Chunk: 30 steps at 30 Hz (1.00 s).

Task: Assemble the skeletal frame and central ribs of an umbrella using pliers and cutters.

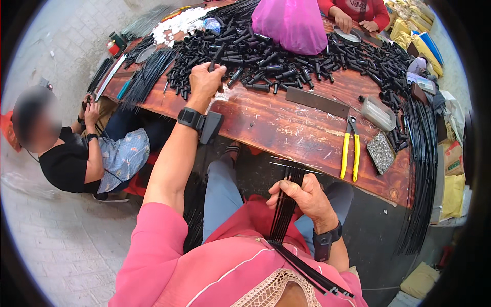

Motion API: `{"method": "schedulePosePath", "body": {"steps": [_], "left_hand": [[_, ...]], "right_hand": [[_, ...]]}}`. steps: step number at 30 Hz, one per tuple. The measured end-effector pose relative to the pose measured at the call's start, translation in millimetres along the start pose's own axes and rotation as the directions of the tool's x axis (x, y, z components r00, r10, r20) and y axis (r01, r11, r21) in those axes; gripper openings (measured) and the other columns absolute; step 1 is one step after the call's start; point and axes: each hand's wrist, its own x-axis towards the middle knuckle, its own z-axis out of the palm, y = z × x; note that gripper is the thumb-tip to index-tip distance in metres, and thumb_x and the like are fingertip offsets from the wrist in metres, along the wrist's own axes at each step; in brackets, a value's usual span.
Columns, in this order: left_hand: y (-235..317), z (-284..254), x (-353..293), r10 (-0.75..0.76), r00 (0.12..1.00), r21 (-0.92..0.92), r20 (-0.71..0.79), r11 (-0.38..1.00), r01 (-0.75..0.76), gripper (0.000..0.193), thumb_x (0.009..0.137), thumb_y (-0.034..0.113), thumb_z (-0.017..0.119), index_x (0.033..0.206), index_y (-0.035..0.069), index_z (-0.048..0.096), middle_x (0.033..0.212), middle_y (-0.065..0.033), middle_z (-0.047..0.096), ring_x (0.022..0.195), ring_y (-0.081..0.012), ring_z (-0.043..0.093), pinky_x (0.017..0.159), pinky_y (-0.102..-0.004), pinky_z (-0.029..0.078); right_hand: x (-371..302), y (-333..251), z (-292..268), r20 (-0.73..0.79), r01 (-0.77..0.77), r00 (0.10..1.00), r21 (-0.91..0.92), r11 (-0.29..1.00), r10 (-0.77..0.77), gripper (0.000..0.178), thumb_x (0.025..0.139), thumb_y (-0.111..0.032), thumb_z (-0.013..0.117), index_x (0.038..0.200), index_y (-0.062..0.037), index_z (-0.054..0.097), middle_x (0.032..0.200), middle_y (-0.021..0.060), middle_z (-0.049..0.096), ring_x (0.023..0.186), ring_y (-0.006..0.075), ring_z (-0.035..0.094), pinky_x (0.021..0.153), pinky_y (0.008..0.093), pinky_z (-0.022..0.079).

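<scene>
My left hand (pixel 205 81) reaches over the table with its fingers closed on a black plastic tube piece (pixel 217 55). Just beyond it spreads a large heap of similar black tube pieces (pixel 266 60). Close to my body, in front of the table's edge, my right hand (pixel 305 197) grips a bundle of thin black rods (pixel 284 217). The rods' upper ends carry thin pale tips, a few of them lying crosswise. Their lower ends slant down across my pink top. Part of the bundle is hidden behind my right fingers.
On the wooden table (pixel 286 125) lie a long metal blade (pixel 317 104), yellow-handled pliers (pixel 350 148), a clear container (pixel 378 113) and a tray of small metal parts (pixel 381 152). Black rods (pixel 423 174) hang at the right. A pink bag (pixel 290 25) stands behind; co-workers sit left (pixel 71 158) and opposite (pixel 358 13).
</scene>
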Motion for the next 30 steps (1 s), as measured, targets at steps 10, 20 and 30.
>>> {"method": "schedulePosePath", "body": {"steps": [10,20,30], "left_hand": [[-43.7,-41.8,-7.3,0.03,0.993,0.174,-0.114,0.985,-0.01,0.023,0.077,0.024,0.073,0.078,0.001,0.071,0.065,-0.0064,0.068,0.056,-0.0177,0.062,0.056,-0.0326,0.048],[-40.5,-16.0,-14.3,0.239,0.971,0.67,-0.021,0.724,-0.163,0.024,0.074,0.026,0.07,0.077,0.002,0.07,0.076,-0.0229,0.066,0.076,-0.0401,0.065,0.067,-0.047,0.05],[-15.7,-21.3,-71.8,0.096,0.986,0.123,0.135,0.986,-0.113,0.029,0.079,0.008,0.066,0.106,-0.001,0.066,0.082,-0.0176,0.067,0.072,-0.0319,0.067,0.069,-0.0415,0.056]], "right_hand": [[4.5,-2.2,-1.7,0.005,-0.012,1.0,0.014,1.0,0.012,0.029,0.096,-0.019,0.055,0.091,0.0068,0.068,0.076,0.0135,0.071,0.068,0.017,0.069,0.064,0.0268,0.056],[-1.0,-0.1,-1.3,-0.006,0.024,1.0,0.019,1.0,-0.024,0.031,0.096,-0.022,0.056,0.092,0.0061,0.068,0.075,0.013,0.071,0.069,0.0169,0.069,0.065,0.0272,0.056],[-11.5,6.5,1.8,0.02,0.049,0.999,0.075,0.996,-0.051,0.031,0.095,-0.024,0.057,0.09,0.0047,0.068,0.075,0.011,0.07,0.068,0.0164,0.069,0.065,0.0277,0.056]]}}
